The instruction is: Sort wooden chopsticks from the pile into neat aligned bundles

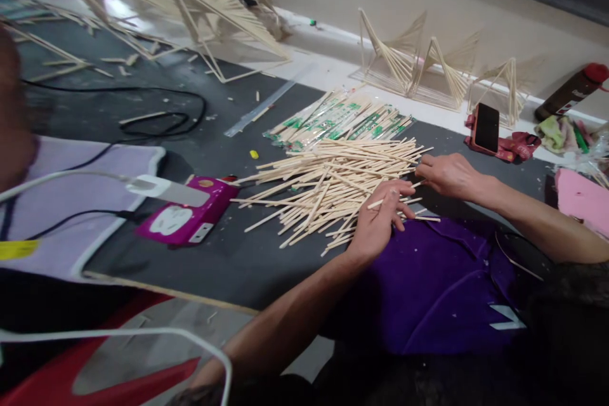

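Observation:
A loose pile of thin pale wooden sticks (314, 184) lies on the dark table in front of me. My left hand (378, 219) is at the pile's near right side, its fingers bent around a single wooden stick (375, 205) that pokes out beside the thumb. Just to the right, my right hand (450, 176) is closed with curled fingers at the pile's right end. Its fingertips are close to stick ends, and what they pinch is hidden. Behind the pile lie clear-and-green plastic packets (342, 117) of sticks.
A purple power strip (190, 212) with a white plug (166, 190) sits left; a black cable (200, 104) loops behind it. Stick-built frames (438, 76) line the wall. A phone (487, 128), a dark bottle (571, 92) and a pink object (580, 196) are right. Another person's arm (14, 114) shows at left.

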### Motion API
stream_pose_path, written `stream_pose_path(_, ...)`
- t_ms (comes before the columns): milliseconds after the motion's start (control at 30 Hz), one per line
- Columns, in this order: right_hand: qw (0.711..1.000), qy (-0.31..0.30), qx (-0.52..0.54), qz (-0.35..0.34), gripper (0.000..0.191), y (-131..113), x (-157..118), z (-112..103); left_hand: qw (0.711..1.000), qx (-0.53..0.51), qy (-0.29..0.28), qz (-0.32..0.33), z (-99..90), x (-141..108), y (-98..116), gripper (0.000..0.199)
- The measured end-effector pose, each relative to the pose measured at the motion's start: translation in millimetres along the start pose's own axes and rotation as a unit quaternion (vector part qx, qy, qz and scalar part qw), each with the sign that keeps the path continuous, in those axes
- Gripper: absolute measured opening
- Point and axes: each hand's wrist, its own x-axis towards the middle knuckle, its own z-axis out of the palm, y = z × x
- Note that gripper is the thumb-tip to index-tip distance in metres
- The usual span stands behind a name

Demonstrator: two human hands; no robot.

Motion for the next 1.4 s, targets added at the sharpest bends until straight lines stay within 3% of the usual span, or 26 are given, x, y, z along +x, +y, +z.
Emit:
stream_pose_path(100,0.998,0.040,-0.052,0.012,0.029,-4.1,12.7,3.1,1.000,-0.018,0.005,0.007,0.3,-1.7,2.9,0.051)
stream_pose_path(167,0.997,0.064,-0.036,0.015,0.029,-7.3,21.4,7.0,0.999,-0.010,-0.030,-0.010,1.9,-4.3,4.6,0.055)
stream_pose_path(300,0.998,0.066,0.024,0.006,0.029,-13.9,36.7,13.4,0.989,-0.005,-0.112,-0.096,5.2,-6.9,4.9,0.057)
stream_pose_path(467,0.982,0.051,0.179,0.029,0.016,-10.9,35.5,5.2,0.982,-0.050,-0.112,-0.141,2.6,-3.6,5.5,0.050)
stream_pose_path(567,0.933,0.022,0.357,0.031,0.014,-6.8,22.5,-4.0,0.980,-0.073,-0.117,-0.145,0.5,-2.9,9.0,0.043)
stream_pose_path(733,0.796,-0.019,0.601,0.068,0.033,-5.8,-1.5,-9.8,0.979,-0.104,-0.112,-0.138,2.6,-5.2,14.5,0.033)
stream_pose_path(933,0.708,0.003,0.690,0.151,0.031,-1.5,-21.5,-7.3,0.974,-0.133,-0.070,-0.168,0.8,-1.9,14.9,0.039)
stream_pose_path(1033,0.676,-0.004,0.717,0.170,0.031,-2.3,-29.0,-4.2,0.971,-0.150,-0.027,-0.184,-1.2,3.2,13.7,0.031)
stream_pose_path(1200,0.668,-0.038,0.733,0.119,0.027,-19.8,-34.8,-1.4,0.963,-0.182,0.051,-0.192,-1.1,9.2,12.6,0.023)
stream_pose_path(1300,0.687,-0.014,0.720,0.098,0.025,-28.6,-34.4,-1.3,0.963,-0.181,0.078,-0.184,-1.3,10.9,13.0,0.022)
stream_pose_path(1400,0.710,0.004,0.699,0.091,0.024,-31.3,-33.4,-0.9,0.963,-0.185,0.071,-0.183,-1.8,11.8,13.2,0.019)
